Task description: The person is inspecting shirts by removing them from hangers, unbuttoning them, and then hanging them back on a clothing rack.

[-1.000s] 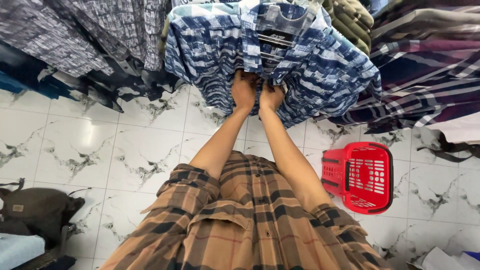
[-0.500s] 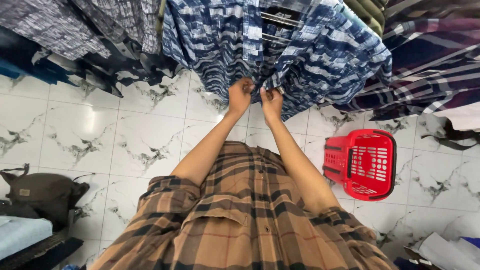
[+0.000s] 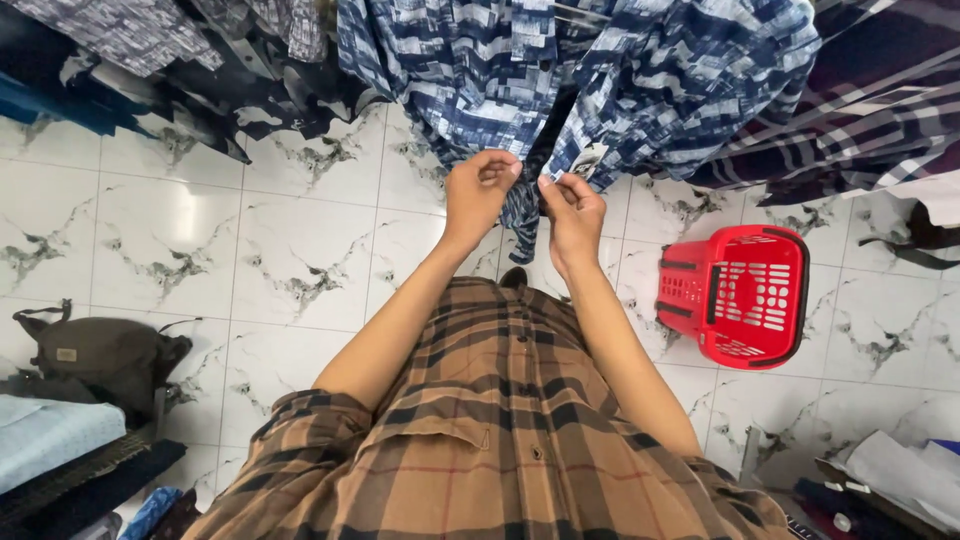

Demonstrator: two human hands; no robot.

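A blue and white patterned shirt (image 3: 480, 70) hangs on a rack in front of me. My left hand (image 3: 478, 190) pinches the lower edge of its left front panel. Beside it, my right hand (image 3: 572, 212) grips the hem of the right front panel, close to a small white tag (image 3: 588, 160). Both hands sit near the open front of the shirt, just above the floor. I wear a brown plaid shirt (image 3: 500, 430) that fills the bottom of the view.
A red plastic shopping basket (image 3: 742, 296) stands on the white marbled floor tiles at the right. A dark bag (image 3: 95, 350) lies at the left. More shirts hang along the top: grey patterned ones (image 3: 150, 30) left, dark plaid ones (image 3: 880, 110) right.
My hands have come down from high on the blue shirt's front to its lower hem. The view has tilted down, so the shirt and basket sit differently in frame.
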